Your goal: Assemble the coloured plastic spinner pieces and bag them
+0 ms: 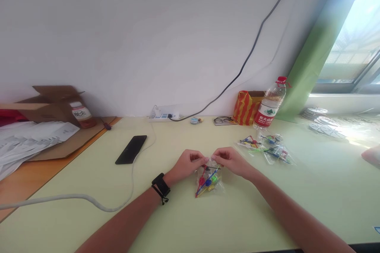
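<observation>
A clear plastic bag point(209, 182) lies on the pale green table in front of me, with red, blue, green and yellow plastic pieces inside. At its top edge my left hand point(189, 163) pinches the film between thumb and fingers. My right hand point(230, 160) grips the same edge a short way to the right, also in a pinch. Whether the bag's mouth is open or sealed I cannot tell. Several similar filled bags point(277, 152) lie together beyond my right hand.
A black phone point(131, 150) and a white cable point(86, 197) are on the left. Farther left, a cardboard box point(59, 106), white bags point(38, 134) and a drink bottle point(82, 115) stand. Along the wall are a power strip point(164, 117), glasses point(223, 120) and a large water bottle point(269, 104).
</observation>
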`<state>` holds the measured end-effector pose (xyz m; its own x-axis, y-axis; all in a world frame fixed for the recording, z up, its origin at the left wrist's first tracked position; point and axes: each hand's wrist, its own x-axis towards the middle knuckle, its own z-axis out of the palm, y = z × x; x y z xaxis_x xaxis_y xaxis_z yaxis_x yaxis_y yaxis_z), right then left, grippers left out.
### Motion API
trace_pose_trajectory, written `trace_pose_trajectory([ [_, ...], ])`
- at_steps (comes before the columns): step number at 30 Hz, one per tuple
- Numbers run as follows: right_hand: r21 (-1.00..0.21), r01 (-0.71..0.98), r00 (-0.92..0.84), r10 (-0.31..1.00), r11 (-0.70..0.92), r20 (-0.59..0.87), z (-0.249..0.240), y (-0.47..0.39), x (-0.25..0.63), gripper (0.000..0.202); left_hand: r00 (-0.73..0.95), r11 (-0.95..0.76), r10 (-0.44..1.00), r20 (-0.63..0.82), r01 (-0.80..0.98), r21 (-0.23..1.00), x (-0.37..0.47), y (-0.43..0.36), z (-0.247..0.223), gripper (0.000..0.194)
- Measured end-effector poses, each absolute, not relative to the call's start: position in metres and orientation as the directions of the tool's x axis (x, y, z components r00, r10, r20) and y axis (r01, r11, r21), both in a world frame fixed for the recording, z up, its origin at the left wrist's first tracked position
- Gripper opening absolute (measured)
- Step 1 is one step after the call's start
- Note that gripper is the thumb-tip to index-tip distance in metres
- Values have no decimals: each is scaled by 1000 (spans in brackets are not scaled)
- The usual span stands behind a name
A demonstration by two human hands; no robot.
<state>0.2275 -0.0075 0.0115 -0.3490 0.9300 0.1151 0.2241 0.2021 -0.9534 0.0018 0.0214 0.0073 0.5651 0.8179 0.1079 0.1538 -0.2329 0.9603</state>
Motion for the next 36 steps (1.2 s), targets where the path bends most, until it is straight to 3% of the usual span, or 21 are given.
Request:
trace_pose_trajectory([
  [18,-939,249,-283,945,235,161,17,-7,228,36,473,-171,874,111,86,981,6,22,14,46],
  [36,-922,299,-352,927,245,132,13,-8,225,41,495,-140,866,69,108,984,4,27,3,44],
])
